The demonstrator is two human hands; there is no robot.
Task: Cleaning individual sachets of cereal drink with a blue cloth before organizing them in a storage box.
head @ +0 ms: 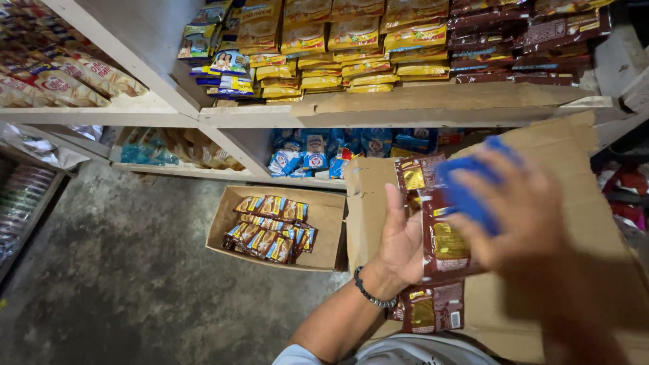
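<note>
The left hand grips a limp, light strip of brown sachets mid-length above a cardboard box, while the blurred right hand closes on a blue object.

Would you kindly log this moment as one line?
left hand: holds brown sachets | right hand: blue cloth, blurred | under: cardboard box

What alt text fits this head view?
A left hand holds a strip of brown sachets over a cardboard box, while the blurred right hand grips something blue; stocked shelves stand behind.
</note>
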